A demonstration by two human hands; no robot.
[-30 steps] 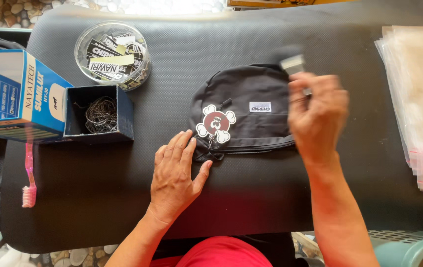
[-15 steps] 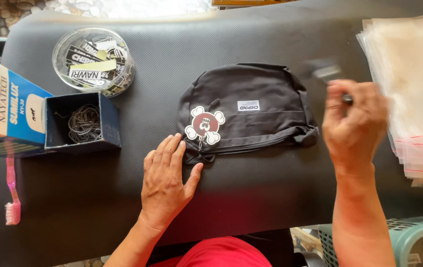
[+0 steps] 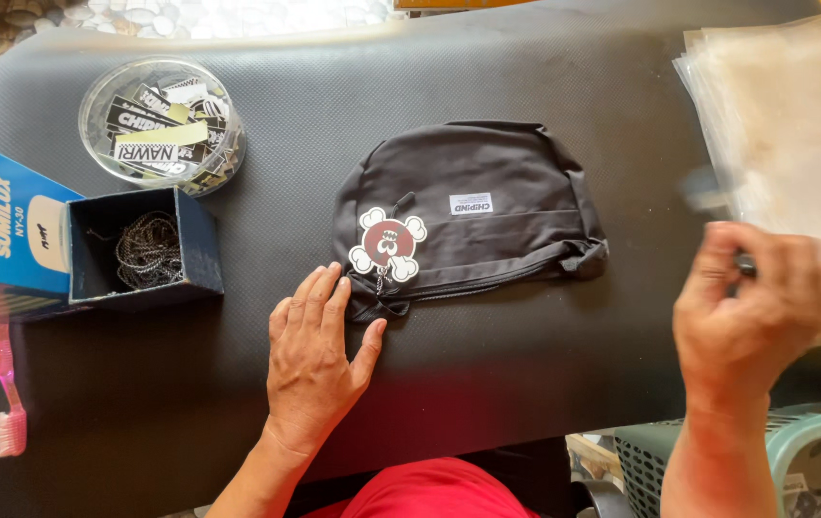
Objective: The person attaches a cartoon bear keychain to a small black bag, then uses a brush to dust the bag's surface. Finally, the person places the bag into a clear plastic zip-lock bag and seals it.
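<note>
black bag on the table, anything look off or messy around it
Nothing is spilled or damaged. The black bag lies flat on the mat, its skull tag by the left hand. The one oddity: a pink toothbrush lies at the left edge, beside the blue box of chains.

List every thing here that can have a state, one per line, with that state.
Black pouch: lying flat, zip looks closed.
Skull tag: attached, face up on the pouch.
Left hand: flat on the table, fingertips at the pouch's corner.
Right hand: raised, pinching something small and blurred.
Round clear tub: uncovered, holding labels.
Dark blue box: open, chains inside.
Clear bags: stacked.
</note>
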